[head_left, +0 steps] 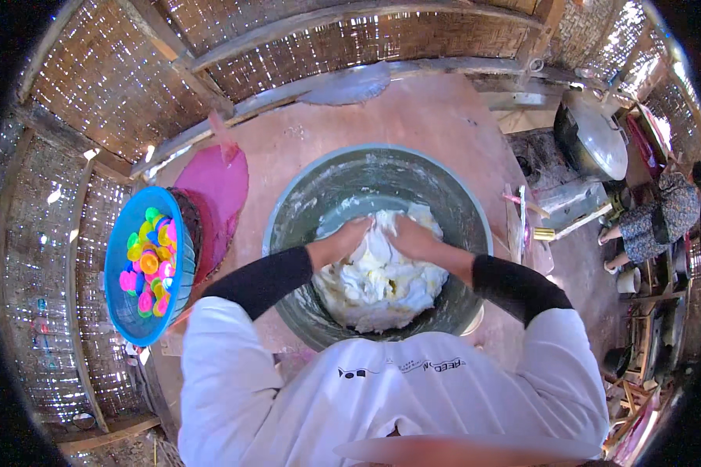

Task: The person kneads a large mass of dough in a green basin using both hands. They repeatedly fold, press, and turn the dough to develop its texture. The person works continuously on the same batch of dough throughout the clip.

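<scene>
A lump of sticky white dough [378, 296], with pale yellow patches in it, fills the lower part of a large green basin [288, 214]. My left hand [349, 237] and my right hand [414, 237] are both sunk into the far side of the dough. Between them they grip a raised fold of it, close together. Dough covers most of my fingers, so their tips are hidden. White smears of dough or flour coat the basin's inner wall.
The basin stands on a wooden table [413, 124]. Left of it are a blue basket [117, 257] of colourful plastic pieces [152, 261] and a pink plastic sheet [222, 194]. At the right, a large lidded pot [592, 140] sits on a stove; another person [662, 206] is beyond it.
</scene>
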A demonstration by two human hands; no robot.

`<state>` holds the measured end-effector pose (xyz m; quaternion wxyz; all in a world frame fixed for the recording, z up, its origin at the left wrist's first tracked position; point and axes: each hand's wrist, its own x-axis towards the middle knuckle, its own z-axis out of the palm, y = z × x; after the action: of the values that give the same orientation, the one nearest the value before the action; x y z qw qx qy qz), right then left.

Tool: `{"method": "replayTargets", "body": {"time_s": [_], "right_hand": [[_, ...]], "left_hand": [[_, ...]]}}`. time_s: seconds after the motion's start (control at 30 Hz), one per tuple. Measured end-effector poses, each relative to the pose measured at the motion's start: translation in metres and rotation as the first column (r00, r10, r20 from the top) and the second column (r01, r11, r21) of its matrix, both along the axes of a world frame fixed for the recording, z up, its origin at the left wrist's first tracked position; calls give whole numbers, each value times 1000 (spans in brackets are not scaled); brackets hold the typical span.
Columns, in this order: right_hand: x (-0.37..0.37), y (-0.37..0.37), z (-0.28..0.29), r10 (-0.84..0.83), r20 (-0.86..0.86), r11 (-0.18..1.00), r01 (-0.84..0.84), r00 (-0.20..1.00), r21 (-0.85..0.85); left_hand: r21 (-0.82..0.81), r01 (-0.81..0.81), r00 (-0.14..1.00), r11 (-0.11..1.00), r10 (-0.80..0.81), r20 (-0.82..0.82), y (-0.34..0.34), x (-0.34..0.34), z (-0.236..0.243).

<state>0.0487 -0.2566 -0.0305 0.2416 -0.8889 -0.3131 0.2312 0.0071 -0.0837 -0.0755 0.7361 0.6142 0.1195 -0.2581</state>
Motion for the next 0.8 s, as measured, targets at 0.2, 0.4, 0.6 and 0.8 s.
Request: {"method": "replayTargets", "body": {"time_s": [0.2,0.4,0.6,0.8], "right_hand": [[-62,-77,40,470,190,876,-482,862,23],[-58,-18,9,542,215,838,-503,812,-212],[-10,41,-53,368,382,927,-302,847,-223],[3,16,-40,430,-22,890,-428,903,-155]], "left_hand": [[927,61,570,370,-775,272,-6,-102,79],[987,161,439,-16,-894,-86,-18,-100,54],[963,227,608,-148,-750,-259,-10,-34,18],[987,159,618,-16,-778,-112,-7,-48,31]]}}
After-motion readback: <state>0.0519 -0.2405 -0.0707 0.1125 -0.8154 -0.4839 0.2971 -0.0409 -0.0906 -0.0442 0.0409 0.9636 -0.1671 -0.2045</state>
